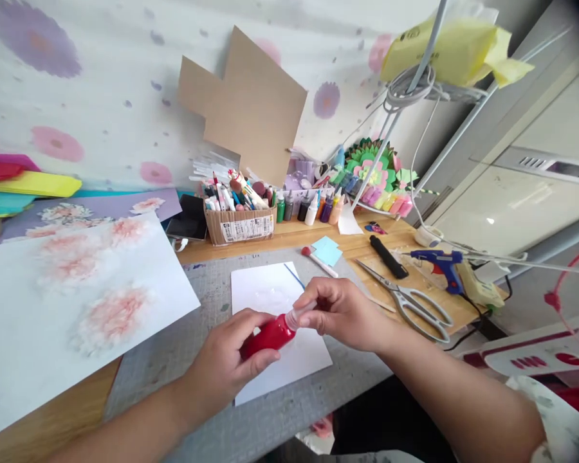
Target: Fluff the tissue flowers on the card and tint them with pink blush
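Note:
A small bottle of red paint (276, 335) lies tilted across my left hand (234, 350), whose fingers and thumb wrap round its body. My right hand (335, 308) pinches the whitish cap (305, 312) at the bottle's upper end; whether the cap is loose from the neck, I cannot tell. Both hands are above a white sheet of paper (255, 379) on a grey cutting mat (174, 399). Clear, shiny wet-looking spots show on the sheet behind my hands. A thin blue strip (294, 275) lies at its upper right corner.
Scissors (415, 305), a black cylinder (388, 257) and a blue glue gun (439, 265) lie right. A cardboard box of pens (241, 225) and several paint bottles (311, 209) stand behind. Paper with pink flowers (110, 315) is left. A brush (321, 262) rests beside blue notes (328, 251).

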{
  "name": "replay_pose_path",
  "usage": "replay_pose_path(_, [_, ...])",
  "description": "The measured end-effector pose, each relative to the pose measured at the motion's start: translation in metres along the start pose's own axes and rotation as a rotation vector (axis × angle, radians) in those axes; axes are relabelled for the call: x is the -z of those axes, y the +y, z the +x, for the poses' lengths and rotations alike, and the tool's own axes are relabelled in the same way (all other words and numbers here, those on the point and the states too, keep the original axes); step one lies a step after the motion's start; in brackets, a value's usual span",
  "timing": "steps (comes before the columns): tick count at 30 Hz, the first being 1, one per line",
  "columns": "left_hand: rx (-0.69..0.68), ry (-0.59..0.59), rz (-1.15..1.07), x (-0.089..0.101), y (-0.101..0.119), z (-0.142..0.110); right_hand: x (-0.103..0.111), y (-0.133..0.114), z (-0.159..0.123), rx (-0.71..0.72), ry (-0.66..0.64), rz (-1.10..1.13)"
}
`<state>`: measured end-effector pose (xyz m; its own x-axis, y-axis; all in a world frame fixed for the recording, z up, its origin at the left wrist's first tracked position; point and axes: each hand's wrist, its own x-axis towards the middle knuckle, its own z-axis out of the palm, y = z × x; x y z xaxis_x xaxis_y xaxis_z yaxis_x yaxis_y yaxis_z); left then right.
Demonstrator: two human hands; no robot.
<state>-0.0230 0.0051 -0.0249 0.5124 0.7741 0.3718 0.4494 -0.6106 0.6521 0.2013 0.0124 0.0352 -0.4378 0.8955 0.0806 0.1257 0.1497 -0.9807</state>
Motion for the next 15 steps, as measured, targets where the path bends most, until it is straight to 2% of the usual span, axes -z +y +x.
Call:
replay_pose_path(3, [0.009, -0.064, 0.046, 0.003, 0.009, -0.001, -0.012, 0.003, -0.003, -0.066, 0.023, 0.007])
replay_pose_path(9, [0.042, -0.103, 0.145, 0.005, 0.021, -0.005, -0.022, 0.005, -0.003, -0.172, 0.038, -0.166])
replay_pose_path(12, [0.038, -0.094, 0.054, 0.003, 0.023, -0.007, -0.027, 0.009, -0.005, -0.149, 0.062, -0.196])
replay_pose_path(15, [0.047, -0.054, 0.026, 0.003, 0.023, -0.008, -0.03, 0.01, -0.006, -0.063, 0.047, -0.186])
